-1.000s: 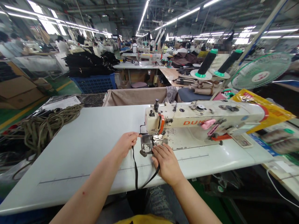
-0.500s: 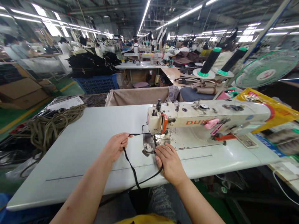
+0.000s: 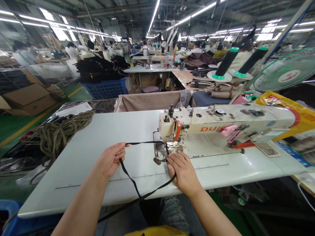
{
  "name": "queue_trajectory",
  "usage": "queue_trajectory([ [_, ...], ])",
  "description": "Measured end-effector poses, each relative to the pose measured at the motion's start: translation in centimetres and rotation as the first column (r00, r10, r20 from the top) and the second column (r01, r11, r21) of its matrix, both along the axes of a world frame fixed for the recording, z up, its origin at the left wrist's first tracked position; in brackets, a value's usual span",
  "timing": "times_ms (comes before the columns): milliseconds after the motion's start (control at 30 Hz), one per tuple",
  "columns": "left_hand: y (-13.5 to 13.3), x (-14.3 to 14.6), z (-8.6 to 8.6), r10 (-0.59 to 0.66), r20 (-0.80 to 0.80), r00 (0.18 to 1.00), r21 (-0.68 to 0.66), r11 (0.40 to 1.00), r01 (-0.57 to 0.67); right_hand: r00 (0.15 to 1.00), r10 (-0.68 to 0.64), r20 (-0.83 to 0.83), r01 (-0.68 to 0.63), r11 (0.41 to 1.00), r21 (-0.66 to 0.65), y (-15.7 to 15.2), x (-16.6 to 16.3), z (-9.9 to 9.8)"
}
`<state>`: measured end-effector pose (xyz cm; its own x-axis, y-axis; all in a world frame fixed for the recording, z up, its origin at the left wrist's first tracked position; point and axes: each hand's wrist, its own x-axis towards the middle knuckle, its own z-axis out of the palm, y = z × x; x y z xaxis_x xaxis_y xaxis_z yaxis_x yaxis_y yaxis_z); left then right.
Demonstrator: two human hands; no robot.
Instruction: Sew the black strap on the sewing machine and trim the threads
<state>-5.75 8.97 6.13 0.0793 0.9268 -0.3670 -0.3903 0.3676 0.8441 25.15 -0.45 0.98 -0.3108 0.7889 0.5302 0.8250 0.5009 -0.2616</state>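
Observation:
A narrow black strap (image 3: pixel 144 143) runs taut from my left hand (image 3: pixel 113 160) to the needle area of a white sewing machine (image 3: pixel 197 126). My left hand pinches it between thumb and fingers, left of the machine, and a slack length hangs below toward the table's front edge. My right hand (image 3: pixel 182 172) rests just in front of the presser foot, fingers together over another stretch of the strap. From under that hand the strap curves down left, crosses the hanging length and drops over the edge. The needle itself is hard to make out.
Olive cord (image 3: pixel 65 131) lies heaped left of the white table (image 3: pixel 118 124). A beige fabric bin (image 3: pixel 147 101) stands behind it. Black thread cones (image 3: pixel 226 64) and a green fan (image 3: pixel 285 73) rise at the right. People sit at machines farther back.
My left hand has moved left, away from the machine, drawing out a longer taut length of strap. My right hand stays by the presser foot. The view has shifted slightly.

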Motion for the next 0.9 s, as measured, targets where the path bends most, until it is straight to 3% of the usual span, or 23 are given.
queue_trajectory([
  [900,-2.0,-8.1,-0.2,0.256,0.086,0.963,-0.002,0.966,-0.257,1.000,-0.004,0.002,0.004,0.999,0.036,0.0,-0.1,0.2],
])
